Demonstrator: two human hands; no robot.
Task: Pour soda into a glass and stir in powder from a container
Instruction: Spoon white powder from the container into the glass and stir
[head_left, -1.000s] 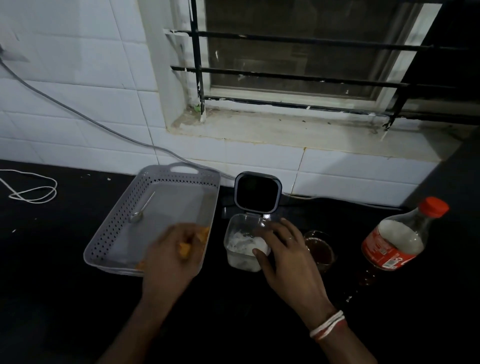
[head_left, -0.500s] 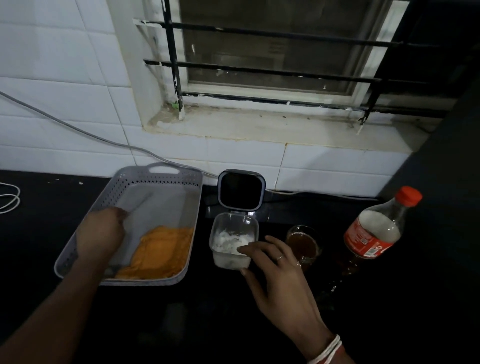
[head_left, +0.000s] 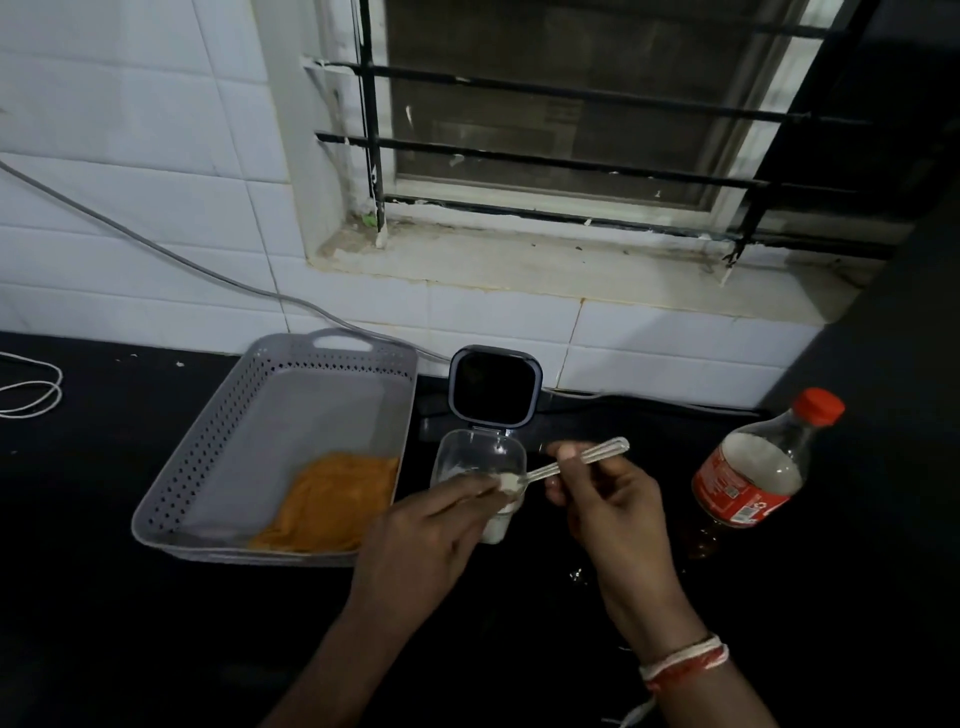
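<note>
A clear powder container (head_left: 470, 457) stands on the dark counter with its dark lid (head_left: 493, 385) flipped up behind it. White powder lies inside. My left hand (head_left: 426, 535) grips the container's near side. My right hand (head_left: 608, 499) pinches a metal spoon (head_left: 597, 453) by the handle. The spoon's bowl sits over the container's right rim with a heap of white powder on it. The soda bottle (head_left: 748, 478), red cap on, stands to the right. My right hand hides the glass.
A grey perforated basket (head_left: 208, 452) holding an orange cloth (head_left: 332, 499) sits left of the container. A grey cable (head_left: 156, 244) runs along the tiled wall, and a white cord (head_left: 31, 389) lies at the far left. A barred window is behind.
My left hand came out of the basket and moved to the container. The spoon left the basket and is now in my right hand, loaded with powder. The glass went out of sight.
</note>
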